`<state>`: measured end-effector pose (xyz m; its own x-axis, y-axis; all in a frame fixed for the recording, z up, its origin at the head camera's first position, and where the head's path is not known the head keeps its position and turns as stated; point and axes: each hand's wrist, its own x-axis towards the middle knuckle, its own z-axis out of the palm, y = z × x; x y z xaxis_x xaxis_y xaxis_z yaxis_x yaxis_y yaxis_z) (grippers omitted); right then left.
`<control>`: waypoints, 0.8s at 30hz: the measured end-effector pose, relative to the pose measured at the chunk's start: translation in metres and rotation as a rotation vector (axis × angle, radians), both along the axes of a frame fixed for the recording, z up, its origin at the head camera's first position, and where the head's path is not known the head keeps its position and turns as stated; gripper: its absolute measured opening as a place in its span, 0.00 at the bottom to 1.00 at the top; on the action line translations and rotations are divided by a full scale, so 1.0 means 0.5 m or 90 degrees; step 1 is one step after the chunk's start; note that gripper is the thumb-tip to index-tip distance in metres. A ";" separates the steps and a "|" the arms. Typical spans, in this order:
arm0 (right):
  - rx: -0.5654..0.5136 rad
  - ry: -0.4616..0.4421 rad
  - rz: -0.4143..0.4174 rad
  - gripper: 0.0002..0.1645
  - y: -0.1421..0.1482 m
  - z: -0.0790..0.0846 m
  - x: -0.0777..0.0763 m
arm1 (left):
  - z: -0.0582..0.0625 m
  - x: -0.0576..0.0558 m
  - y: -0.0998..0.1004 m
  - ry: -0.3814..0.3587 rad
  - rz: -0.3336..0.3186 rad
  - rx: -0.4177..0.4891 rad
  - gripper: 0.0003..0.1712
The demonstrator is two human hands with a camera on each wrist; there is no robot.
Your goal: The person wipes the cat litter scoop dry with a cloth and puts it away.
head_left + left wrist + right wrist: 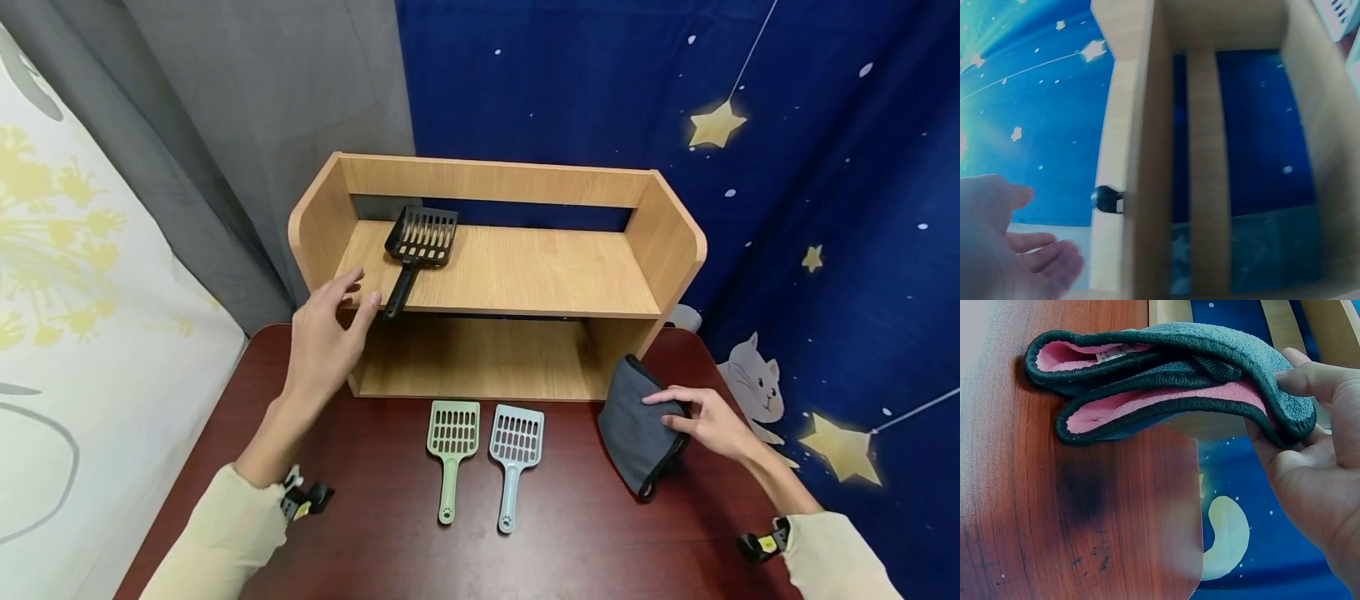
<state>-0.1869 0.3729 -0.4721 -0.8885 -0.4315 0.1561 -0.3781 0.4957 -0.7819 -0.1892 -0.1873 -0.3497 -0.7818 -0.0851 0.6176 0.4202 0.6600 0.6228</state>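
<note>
My right hand (705, 421) pinches a folded grey cloth (637, 429) by its upper right edge, beside the shelf's lower right corner. Black stitched edging and a pink inner side of the cloth (1166, 403) show in the right wrist view. My left hand (326, 337) is raised at the left front of the shelf, fingers loosely bent and holding nothing. Close to its right is a black litter scoop (422, 237), lying on the upper board with its handle poking past the front edge. In the left wrist view only that handle's end (1107, 199) shows.
A two-tier wooden shelf (525, 267) stands on the dark red table (360, 517). In front of it lie a green litter scoop (453, 429) and a light blue litter scoop (517, 437), handles towards me. Curtains (555, 75) hang behind.
</note>
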 end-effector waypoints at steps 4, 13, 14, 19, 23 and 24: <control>0.020 -0.002 -0.018 0.19 0.001 0.003 0.002 | -0.054 0.037 0.005 0.047 0.017 0.020 0.26; 0.033 0.009 -0.024 0.19 -0.006 0.009 0.005 | -0.180 0.100 0.004 -0.055 0.032 0.019 0.33; 0.033 0.009 -0.026 0.18 -0.007 0.009 0.007 | -0.193 0.105 0.007 -0.077 0.030 0.014 0.34; 0.024 0.011 -0.044 0.14 -0.014 0.006 0.007 | -0.253 0.124 0.034 -0.173 0.020 -0.029 0.42; 0.010 0.005 -0.044 0.15 -0.018 0.001 0.007 | -0.299 0.140 0.070 -0.264 0.017 -0.068 0.51; 0.004 0.002 -0.044 0.15 -0.020 0.000 0.007 | -0.310 0.144 0.079 -0.289 0.013 -0.075 0.54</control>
<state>-0.1833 0.3629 -0.4720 -0.9156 -0.3706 0.1559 -0.3451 0.5255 -0.7777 -0.1173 -0.1477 -0.5048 -0.9742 -0.0532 0.2195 0.1083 0.7430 0.6605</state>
